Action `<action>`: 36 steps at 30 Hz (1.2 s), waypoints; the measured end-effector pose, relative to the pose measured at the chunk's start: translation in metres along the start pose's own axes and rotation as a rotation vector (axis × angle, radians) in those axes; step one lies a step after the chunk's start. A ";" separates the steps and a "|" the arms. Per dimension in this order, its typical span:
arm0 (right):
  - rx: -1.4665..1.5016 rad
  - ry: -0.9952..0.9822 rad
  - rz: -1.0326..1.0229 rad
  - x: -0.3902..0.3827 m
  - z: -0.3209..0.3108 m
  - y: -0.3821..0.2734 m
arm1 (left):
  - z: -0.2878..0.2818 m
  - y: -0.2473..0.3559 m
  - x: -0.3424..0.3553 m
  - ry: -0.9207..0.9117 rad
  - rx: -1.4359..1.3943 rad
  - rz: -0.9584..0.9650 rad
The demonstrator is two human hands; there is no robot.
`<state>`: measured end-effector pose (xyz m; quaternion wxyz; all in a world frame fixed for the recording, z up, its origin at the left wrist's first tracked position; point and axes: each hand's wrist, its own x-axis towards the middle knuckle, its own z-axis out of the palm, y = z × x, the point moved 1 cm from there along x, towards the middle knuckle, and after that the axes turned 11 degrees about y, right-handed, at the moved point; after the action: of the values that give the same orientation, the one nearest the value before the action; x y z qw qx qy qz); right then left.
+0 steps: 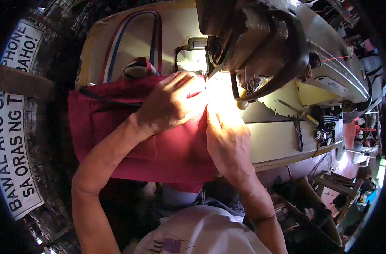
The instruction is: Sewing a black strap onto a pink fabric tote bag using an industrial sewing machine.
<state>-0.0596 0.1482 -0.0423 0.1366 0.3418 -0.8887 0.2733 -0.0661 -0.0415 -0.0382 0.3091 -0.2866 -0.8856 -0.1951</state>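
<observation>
Two hands, left hand (pixel 169 103) and right hand (pixel 232 137), placed apart on red cloth (pixel 176 158) at the sewing machine (pixel 260 38); impossible to tell any pinching. Lying mostly leftward, long axis left-to-right, nearer to left hand.

Black capitals (pixel 22 156) stand on a white sign (pixel 13 154).

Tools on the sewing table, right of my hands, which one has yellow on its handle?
The slanting tool with the thin shaft; the dark tool, lower in the picture and nearer your right hand, shows no yellow.
</observation>
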 end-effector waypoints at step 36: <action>0.218 0.201 0.411 -0.069 -0.024 -0.029 | -0.035 0.149 -0.071 -0.234 -0.049 -0.260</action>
<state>0.0114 0.1807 -0.0411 0.1282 0.1376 -0.8867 0.4223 0.0882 0.0262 -0.0345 0.1690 -0.1978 -0.9402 -0.2201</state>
